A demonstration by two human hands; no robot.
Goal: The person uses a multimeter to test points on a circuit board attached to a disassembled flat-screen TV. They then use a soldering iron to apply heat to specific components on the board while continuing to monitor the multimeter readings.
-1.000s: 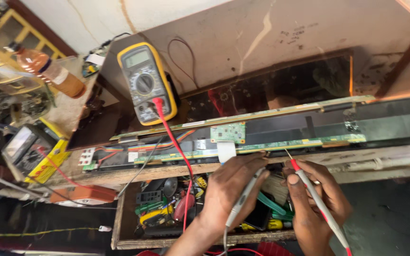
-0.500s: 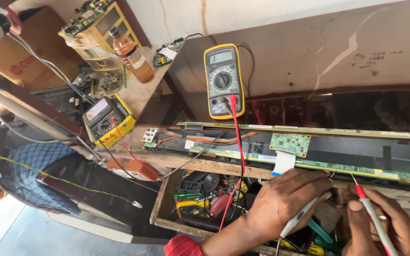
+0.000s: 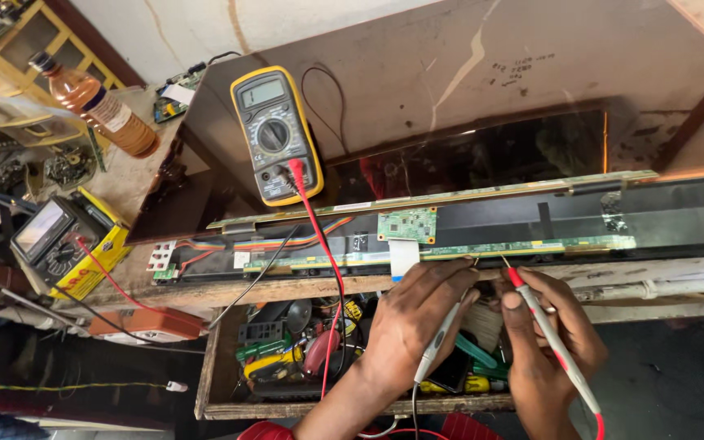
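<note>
Nearby, yellow multimeter (image 3: pixel 277 136) behind hands (image 3: pixel 482 326).

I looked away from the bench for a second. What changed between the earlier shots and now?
Mostly the head camera swung, so the scene shifts in frame. The left hand holds the grey probe and the right hand the red probe, tips at the long green circuit strip, as before. Nothing was picked up or let go. The yellow multimeter leans where it was.

Glossy dark panel (image 3: pixel 482 155), matt yellow rubber-cased meter (image 3: pixel 276 134) (grey plastic face), rough worn wooden drawer (image 3: pixel 209 367), green circuit strip (image 3: pixel 523 247)
</note>
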